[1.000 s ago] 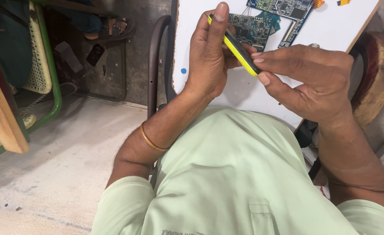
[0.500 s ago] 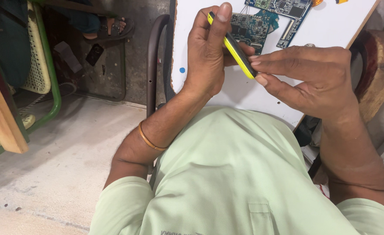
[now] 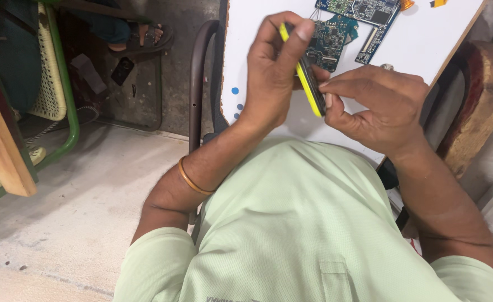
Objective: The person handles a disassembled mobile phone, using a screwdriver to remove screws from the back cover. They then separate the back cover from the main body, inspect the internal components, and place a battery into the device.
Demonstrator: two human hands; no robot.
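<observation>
Roughly centre-top of the frame: left hand (image 3: 271, 72) pinches a thin yellow-edged phone (image 3: 308, 78) on edge, thumb and fingers closed on its upper end. Long axis runs from upper left down to lower right. Right hand (image 3: 378, 106) meets the lower end, fingertips closed narrow on the edge there; both hands touch it, wrists bent inward over the white board (image 3: 425, 39). Upper right: 1 blue circuit board (image 3: 336, 36) lies just behind the phone.
</observation>
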